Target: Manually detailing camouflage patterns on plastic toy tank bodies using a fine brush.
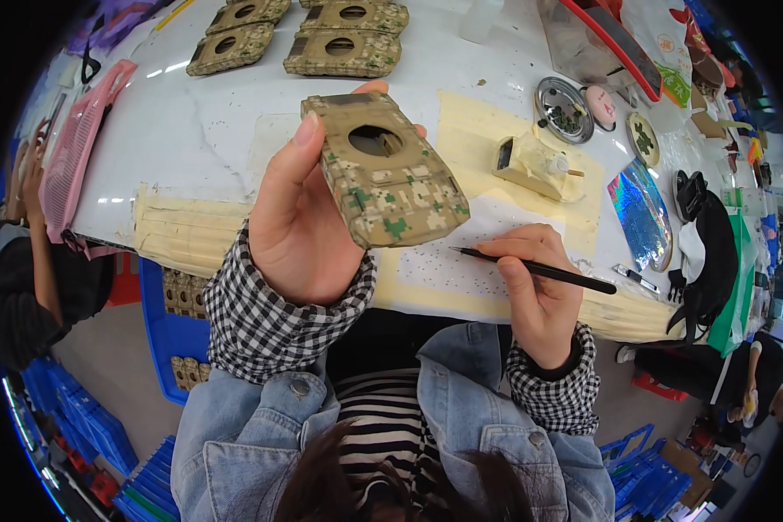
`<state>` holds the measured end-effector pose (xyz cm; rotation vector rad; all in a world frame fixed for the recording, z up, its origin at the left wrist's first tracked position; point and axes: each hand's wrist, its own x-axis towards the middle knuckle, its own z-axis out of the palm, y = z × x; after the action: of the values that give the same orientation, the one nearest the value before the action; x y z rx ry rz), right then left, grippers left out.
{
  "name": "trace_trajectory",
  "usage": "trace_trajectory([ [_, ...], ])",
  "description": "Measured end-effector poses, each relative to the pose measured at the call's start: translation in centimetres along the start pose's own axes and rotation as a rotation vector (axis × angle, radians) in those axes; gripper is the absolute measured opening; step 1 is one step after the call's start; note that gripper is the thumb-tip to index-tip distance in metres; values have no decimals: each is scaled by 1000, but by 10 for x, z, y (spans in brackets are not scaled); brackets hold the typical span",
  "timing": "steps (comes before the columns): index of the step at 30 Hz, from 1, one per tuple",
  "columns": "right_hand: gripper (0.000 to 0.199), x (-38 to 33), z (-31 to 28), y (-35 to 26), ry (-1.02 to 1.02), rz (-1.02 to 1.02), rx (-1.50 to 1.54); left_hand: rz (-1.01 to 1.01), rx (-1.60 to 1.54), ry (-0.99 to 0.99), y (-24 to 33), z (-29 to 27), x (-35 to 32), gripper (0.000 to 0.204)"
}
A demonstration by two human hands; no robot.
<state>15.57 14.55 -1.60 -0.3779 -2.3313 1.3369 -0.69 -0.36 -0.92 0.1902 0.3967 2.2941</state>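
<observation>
A camouflage-patterned model tank hull [400, 196] with a round hole in its top is held up in my left hand [297, 222], thumb along its left side and fingertips showing at its far edge and right side. My right hand [539, 300] pinches black tweezers [574, 277], whose thin tip points left toward the near end of the hull, apart from it in the picture. Below both hands lies a white sheet [422, 271] scattered with tiny dark specks. Whether the tweezer tip carries anything is too small to tell.
More camouflage hulls [344, 59] stand at the far side. A tape-wrapped block [531, 174], a metal dish [574, 130] of small green parts and a shiny iridescent sheet [639, 217] lie right. At left are a pink basket [83, 165], another person's arm [39, 235] and a blue tray [161, 326].
</observation>
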Motion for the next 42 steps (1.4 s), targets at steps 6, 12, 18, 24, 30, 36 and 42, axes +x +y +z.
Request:
trace_trajectory([
  [6, 11, 0, 0, 1, -4, -8, -7, 15, 5, 11, -1, 2, 0, 59],
  [12, 11, 1, 0, 1, -5, -22, -13, 19, 6, 39, -1, 3, -1, 58],
  [18, 11, 0, 1, 1, 11, -6, 2, 17, 4, 23, -1, 3, 0, 58],
  [24, 11, 0, 1, 1, 2, 5, -8, 30, 5, 9, -1, 2, -1, 58],
  [30, 11, 0, 1, 1, 1, 4, 5, 22, 13, -32, -1, 0, -1, 56],
  [36, 11, 0, 0, 0, 1, -1, 5, 11, -1, -42, 0, 0, -1, 57],
  [42, 11, 0, 1, 0, 11, 2, 2, -3, 27, -31, 1, -1, -1, 58],
])
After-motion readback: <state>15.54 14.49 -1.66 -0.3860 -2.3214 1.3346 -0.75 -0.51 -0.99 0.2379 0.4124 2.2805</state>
